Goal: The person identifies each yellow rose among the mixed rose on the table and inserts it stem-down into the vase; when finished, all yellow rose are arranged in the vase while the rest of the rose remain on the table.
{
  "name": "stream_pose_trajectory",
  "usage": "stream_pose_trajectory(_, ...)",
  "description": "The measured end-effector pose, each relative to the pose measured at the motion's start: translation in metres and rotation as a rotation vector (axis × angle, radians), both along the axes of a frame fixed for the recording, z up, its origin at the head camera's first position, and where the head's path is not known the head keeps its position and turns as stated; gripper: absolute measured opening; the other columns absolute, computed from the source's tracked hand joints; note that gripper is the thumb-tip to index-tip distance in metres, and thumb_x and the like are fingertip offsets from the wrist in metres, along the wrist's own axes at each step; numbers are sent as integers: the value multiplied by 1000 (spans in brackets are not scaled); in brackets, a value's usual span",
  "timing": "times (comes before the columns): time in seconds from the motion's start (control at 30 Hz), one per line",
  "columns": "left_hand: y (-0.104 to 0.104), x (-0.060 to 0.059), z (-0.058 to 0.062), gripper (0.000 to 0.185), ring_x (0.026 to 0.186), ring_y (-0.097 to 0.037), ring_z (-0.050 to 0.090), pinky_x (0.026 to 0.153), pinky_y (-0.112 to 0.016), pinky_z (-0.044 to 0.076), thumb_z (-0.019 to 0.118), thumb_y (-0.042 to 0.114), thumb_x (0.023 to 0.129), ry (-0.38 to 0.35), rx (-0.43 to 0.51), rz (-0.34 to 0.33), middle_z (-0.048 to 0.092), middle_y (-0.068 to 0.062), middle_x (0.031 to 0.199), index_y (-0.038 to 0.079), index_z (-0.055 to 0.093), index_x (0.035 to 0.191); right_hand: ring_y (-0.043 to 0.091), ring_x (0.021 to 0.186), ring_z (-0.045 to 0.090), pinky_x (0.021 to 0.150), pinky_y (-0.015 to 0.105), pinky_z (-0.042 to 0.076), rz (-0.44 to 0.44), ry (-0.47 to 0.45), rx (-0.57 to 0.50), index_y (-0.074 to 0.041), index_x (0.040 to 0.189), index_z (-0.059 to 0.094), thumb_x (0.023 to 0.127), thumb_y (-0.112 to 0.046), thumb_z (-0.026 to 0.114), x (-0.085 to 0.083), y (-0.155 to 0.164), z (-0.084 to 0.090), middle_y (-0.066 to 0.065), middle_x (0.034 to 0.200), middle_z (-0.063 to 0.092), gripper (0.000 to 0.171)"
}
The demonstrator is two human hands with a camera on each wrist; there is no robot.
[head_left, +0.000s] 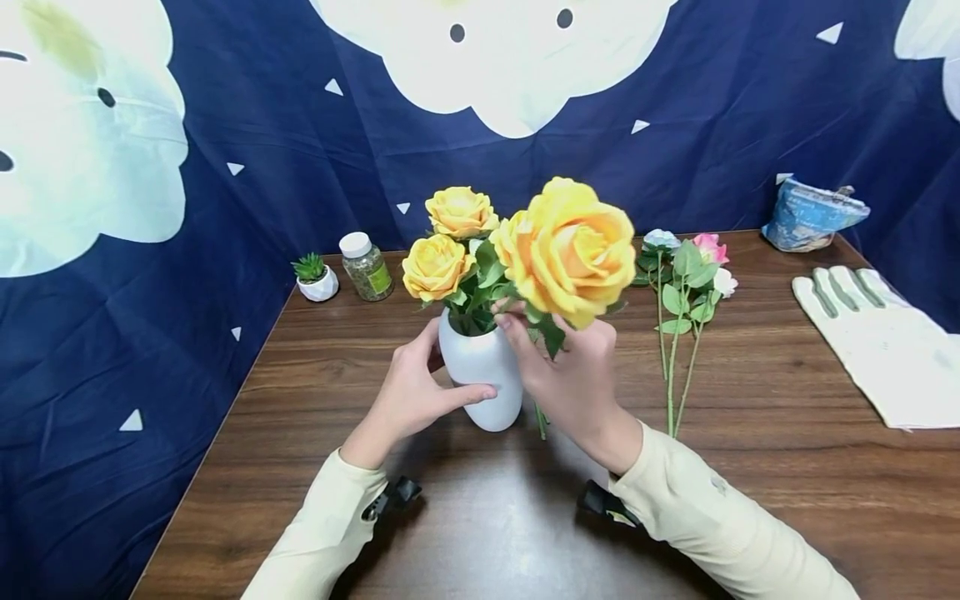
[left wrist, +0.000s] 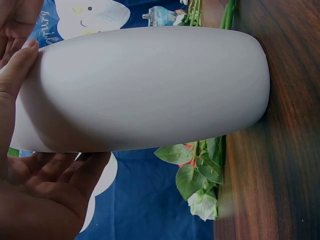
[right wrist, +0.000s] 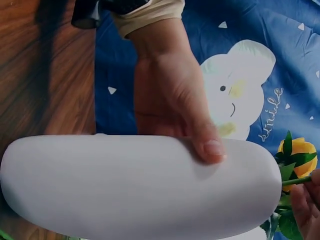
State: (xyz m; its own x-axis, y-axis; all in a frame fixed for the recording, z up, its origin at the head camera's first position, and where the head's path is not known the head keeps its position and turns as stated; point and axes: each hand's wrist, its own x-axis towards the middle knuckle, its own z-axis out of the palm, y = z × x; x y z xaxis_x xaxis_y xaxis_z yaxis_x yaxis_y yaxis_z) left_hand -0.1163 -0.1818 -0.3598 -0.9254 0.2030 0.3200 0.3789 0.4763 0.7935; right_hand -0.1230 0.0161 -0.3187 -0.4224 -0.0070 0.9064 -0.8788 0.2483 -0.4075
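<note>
Navy flower-print backdrop, wooden table (head_left: 750, 500); left hand (head_left: 408, 392) around white vase (head_left: 483, 371), right hand (head_left: 573, 375) pinching yellow rose (head_left: 573, 250).

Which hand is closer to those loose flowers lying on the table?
The right. The right hand holds a yellow rose just left of the loose flowers; the left hand grips the white vase, farther away.

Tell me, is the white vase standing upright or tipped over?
Upright: the white vase stands base down on the table, mouth up, roses rising from it.
</note>
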Motion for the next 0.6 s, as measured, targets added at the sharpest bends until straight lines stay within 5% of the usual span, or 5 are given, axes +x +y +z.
stream_pose_trajectory(0.2,0,-1,0,79,108,-25,72,94,-47,60,96,15,72,0,0,-8,71,-13,123,1,55,138,32,79,73,60,41,59,-109,31,75,4,91,76,80,0,77,-5,-4,-4,16,86,77,11)
stream_pose_trajectory(0.6,3,-3,-2,80,109,-25,71,95,-46,60,95,15,73,-10,10,-18,70,-13,123,2,54,140,36,105,66,89,50,57,-42,-98,155,1,106,77,81,-9,83,-13,8,-20,23,114,67,27)
